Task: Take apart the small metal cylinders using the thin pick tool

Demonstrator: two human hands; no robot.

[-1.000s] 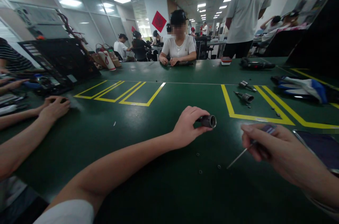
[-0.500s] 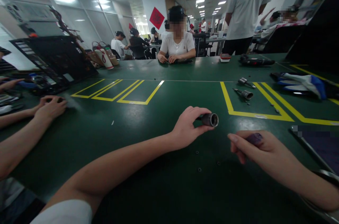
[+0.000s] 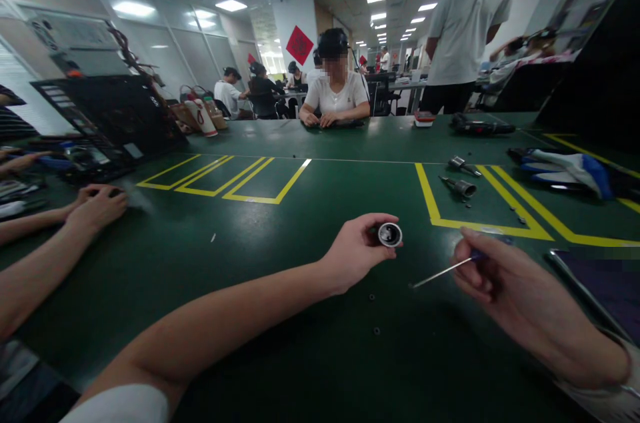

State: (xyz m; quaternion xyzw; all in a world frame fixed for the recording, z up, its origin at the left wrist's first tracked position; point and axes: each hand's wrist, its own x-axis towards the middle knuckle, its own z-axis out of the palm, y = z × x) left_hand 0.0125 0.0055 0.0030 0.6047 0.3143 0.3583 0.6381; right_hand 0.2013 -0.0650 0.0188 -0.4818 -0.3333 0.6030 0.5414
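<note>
Two bare hands are seen over the dark green bench [image 3: 280, 343]. A small dark metal cylinder with a shiny open end [image 3: 389, 235] is pinched in the fingers of the left hand [image 3: 356, 251], just above the bench top; only its round end is shown, the body being hidden by thumb and fingers. A thin silver-shafted screwdriver [image 3: 440, 273] is gripped in the closed fingers of the right hand [image 3: 505, 289], its handle almost wholly covered, its tip pointed toward the cylinder but apart from it. Several tiny dark screws [image 3: 372, 297] are scattered below, too small to be made out. A dark tablet [image 3: 600, 286] is cut off at the right edge.
</note>
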